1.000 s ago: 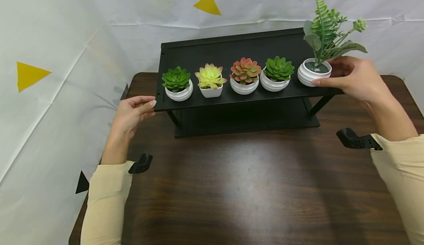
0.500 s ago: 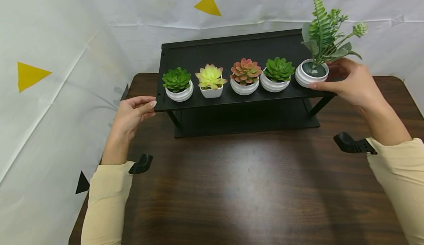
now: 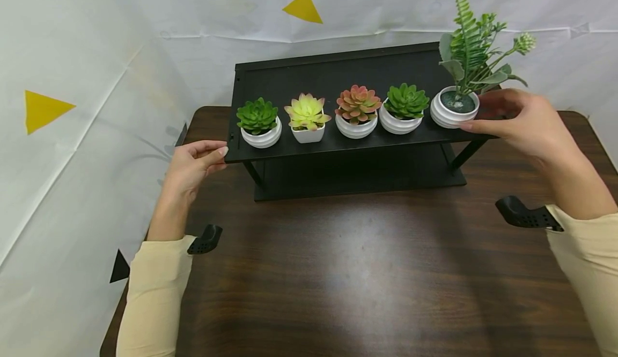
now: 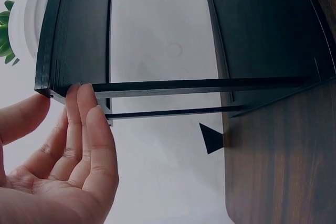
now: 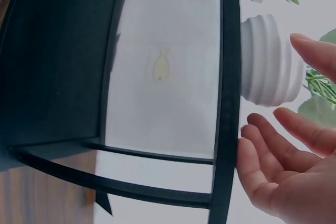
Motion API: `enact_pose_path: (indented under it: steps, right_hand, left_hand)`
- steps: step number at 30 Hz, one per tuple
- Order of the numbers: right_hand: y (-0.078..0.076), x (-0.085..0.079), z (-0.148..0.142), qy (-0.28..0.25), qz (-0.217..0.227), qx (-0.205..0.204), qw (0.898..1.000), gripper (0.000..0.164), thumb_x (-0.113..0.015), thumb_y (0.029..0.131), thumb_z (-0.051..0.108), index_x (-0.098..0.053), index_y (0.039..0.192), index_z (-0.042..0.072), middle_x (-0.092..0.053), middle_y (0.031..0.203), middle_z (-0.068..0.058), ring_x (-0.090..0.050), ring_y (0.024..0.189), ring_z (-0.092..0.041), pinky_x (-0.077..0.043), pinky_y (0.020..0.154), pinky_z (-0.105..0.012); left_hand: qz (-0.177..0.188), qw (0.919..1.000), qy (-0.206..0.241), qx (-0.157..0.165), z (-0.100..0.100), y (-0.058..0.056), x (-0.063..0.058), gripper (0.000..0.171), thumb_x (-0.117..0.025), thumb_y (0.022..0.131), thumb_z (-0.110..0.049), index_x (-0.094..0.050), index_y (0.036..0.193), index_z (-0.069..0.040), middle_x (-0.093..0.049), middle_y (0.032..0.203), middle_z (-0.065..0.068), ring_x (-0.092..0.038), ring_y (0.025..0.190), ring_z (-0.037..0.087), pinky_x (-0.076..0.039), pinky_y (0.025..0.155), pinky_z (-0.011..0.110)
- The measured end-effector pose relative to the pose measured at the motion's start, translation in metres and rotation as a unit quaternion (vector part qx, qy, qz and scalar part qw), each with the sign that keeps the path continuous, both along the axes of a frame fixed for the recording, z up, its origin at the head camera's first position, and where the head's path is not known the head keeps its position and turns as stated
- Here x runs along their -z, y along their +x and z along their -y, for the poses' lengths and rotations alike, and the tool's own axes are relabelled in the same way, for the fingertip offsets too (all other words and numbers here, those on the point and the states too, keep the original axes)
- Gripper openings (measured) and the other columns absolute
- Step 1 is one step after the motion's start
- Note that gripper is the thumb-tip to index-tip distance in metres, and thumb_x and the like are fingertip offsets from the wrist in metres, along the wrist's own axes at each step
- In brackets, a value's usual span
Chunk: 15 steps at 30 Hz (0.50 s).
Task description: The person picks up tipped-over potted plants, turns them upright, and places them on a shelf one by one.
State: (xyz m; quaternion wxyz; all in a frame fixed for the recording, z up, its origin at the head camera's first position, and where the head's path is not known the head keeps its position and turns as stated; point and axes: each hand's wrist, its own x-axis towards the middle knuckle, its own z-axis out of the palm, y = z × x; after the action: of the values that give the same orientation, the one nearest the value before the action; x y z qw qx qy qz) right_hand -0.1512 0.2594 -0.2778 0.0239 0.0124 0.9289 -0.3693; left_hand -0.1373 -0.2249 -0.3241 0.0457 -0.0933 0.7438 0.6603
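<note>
A two-tier black shelf (image 3: 309, 75) stands on the table with a row of potted artificial plants along its top. My left hand (image 3: 188, 169) pinches the shelf's front left corner between thumb and fingers. At the right end stands a leafy fern plant in a round, ribbed white pot (image 3: 454, 114). Beside that pot, my right hand (image 3: 536, 126) has thumb and fingers spread round its right side. The right wrist view shows the pot (image 5: 265, 61) resting on the shelf, with the fingertips (image 5: 283, 113) slightly off it.
Along the shelf, left to right, sit a green succulent (image 3: 257, 116), a yellow one (image 3: 307, 111) in a square pot, a reddish one (image 3: 358, 103) and another green one (image 3: 405, 100). Below is the dark wooden table (image 3: 367, 271). White sheeting (image 3: 396, 2) hangs behind.
My right hand moved left with the fern plant, setting its pot closer to the neighbouring succulent, then loosened and drew back slightly right. The left hand stayed at the corner.
</note>
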Motion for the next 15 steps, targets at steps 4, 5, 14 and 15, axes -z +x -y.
enact_pose_path:
  steps: [4, 5, 14, 15]
  right_hand:
    - [0.005, -0.002, -0.003, 0.020, 0.013, 0.003, 1.000, 0.067, -0.070, 0.078, 0.042, -0.047, 0.131, 0.008, -0.054, 0.102, 0.000, -0.046, 0.087, -0.009, -0.034, 0.068, -0.028]
    - [0.006, -0.002, -0.004, 0.023, 0.014, 0.001, 1.000, 0.066, -0.069, 0.079, 0.042, -0.048, 0.131, 0.008, -0.054, 0.102, 0.000, -0.046, 0.086, -0.008, -0.034, 0.068, -0.029]
    - [0.016, -0.003, -0.017, 0.020, 0.015, -0.020, 0.999, 0.055, -0.069, 0.080, 0.038, -0.053, 0.125, 0.010, -0.055, 0.099, 0.016, -0.048, 0.084, 0.002, -0.036, 0.063, -0.019]
    - [0.016, -0.002, -0.019, 0.016, 0.012, -0.020, 1.000, 0.055, -0.069, 0.080, 0.037, -0.053, 0.125, 0.009, -0.056, 0.098, 0.018, -0.049, 0.083, 0.002, -0.037, 0.062, -0.017]
  left_hand:
    - [0.002, 0.9998, -0.019, 0.002, 0.000, 0.001, 0.000, 0.030, -0.062, 0.087, -0.008, -0.056, 0.110, 0.009, -0.061, 0.081, -0.003, -0.059, 0.066, 0.011, -0.053, 0.068, 0.020]
    - [0.002, 0.9997, -0.022, 0.002, 0.000, 0.001, 0.000, 0.029, -0.062, 0.087, -0.008, -0.056, 0.110, 0.009, -0.061, 0.080, -0.004, -0.059, 0.065, 0.010, -0.053, 0.068, 0.020]
    - [-0.001, 0.9994, -0.033, 0.007, 0.000, 0.001, 0.000, 0.031, -0.062, 0.087, -0.009, -0.056, 0.111, 0.010, -0.062, 0.076, -0.007, -0.060, 0.065, 0.010, -0.053, 0.068, 0.019]
    - [-0.001, 0.9995, -0.032, 0.008, 0.000, 0.001, 0.000, 0.031, -0.062, 0.087, -0.009, -0.056, 0.111, 0.011, -0.062, 0.076, -0.007, -0.060, 0.065, 0.009, -0.053, 0.068, 0.019]
